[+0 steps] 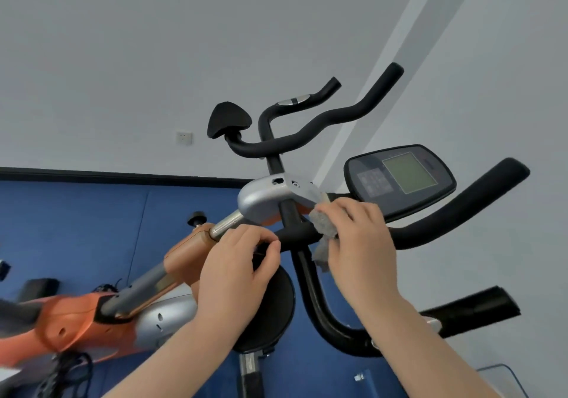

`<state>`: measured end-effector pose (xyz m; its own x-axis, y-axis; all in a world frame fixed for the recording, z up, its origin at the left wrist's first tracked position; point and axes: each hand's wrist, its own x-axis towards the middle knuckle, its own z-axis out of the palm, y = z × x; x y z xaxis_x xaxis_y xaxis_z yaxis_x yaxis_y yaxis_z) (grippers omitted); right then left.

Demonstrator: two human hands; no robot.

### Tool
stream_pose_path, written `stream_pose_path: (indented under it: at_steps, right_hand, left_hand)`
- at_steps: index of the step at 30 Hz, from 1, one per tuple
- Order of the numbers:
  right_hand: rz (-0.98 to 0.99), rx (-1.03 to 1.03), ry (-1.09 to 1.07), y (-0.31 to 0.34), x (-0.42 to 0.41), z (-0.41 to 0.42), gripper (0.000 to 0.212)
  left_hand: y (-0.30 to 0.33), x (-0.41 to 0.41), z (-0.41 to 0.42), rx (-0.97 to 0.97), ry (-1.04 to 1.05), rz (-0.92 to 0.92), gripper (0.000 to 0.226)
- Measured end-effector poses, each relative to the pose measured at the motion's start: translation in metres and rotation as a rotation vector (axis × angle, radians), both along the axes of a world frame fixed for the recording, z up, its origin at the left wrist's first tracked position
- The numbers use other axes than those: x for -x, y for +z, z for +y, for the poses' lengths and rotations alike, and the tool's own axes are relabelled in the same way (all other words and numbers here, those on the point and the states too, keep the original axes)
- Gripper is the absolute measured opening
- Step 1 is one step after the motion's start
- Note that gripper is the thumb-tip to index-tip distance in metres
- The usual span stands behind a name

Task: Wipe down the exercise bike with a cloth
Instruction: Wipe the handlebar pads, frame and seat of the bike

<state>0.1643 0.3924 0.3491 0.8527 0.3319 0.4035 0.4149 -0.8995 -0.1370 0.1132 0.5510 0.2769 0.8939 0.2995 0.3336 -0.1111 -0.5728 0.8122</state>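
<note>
Head view: the exercise bike (pixel 190 253) fills the middle of the frame, its orange and silver frame running from lower left up to the black handlebar (pixel 430 231). The right hand (pixel 359 244) grips a grey cloth (pixel 324 227), fingers curled round it and pressing it against the handlebar at the centre junction, just below the silver clamp cover (pixel 264 197). A loose tail of the cloth hangs down beside the thumb (its lower edge is blurred). The left hand (pixel 236 271) sits just left of the cloth, fingers curled together with thumb meeting forefinger; it appears to pinch something small and dark near the end of the handlebar tube, but what lies between the fingertips cannot be told. The chrome stem (pixel 226 225) emerges just above the left knuckles. The console (pixel 399 179) with its pale green screen stands above and to the right of the right-hand fingers, close to them. A black round pad (pixel 276 302) lies below the left hand, partly hidden by the wrist. Blue floor mat (pixel 92 228) lies behind the bike; a wall socket (pixel 184 137) is set well above the left hand.
</note>
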Motion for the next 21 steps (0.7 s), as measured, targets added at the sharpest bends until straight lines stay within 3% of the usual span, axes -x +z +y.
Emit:
stream_pose_path:
  at_steps: [2, 5, 7, 10, 13, 17, 21]
  right_hand:
    - [0.084, 0.032, 0.076, -0.003, 0.004, -0.003, 0.052]
    - [0.191, -0.141, 0.102, 0.005, 0.003, -0.016, 0.037]
    - [0.108, -0.178, 0.047, 0.005, 0.003, -0.017, 0.030]
    - [0.049, -0.069, -0.038, -0.005, 0.012, -0.004, 0.032]
    - [0.050, 0.014, 0.019, -0.009, 0.013, 0.003, 0.033]
    - [0.048, -0.196, 0.051, 0.007, -0.010, -0.011, 0.040]
    - [0.019, -0.183, -0.007, -0.006, 0.006, 0.017, 0.032]
  left_hand:
    - [0.000, 0.000, 0.001, -0.014, 0.001, -0.009, 0.007]
    - [0.001, 0.000, 0.000, -0.041, 0.006, -0.020, 0.007]
    - [0.000, 0.000, 0.000, -0.041, 0.011, -0.020, 0.007]
    - [0.000, 0.000, 0.000, -0.031, 0.018, -0.016, 0.007]
    - [0.000, 0.000, 0.000, -0.041, 0.025, -0.017, 0.007]
    - [-0.001, 0.001, 0.000, -0.017, 0.032, 0.005, 0.006]
    - [-0.003, 0.002, -0.001, 0.028, 0.051, 0.022, 0.008]
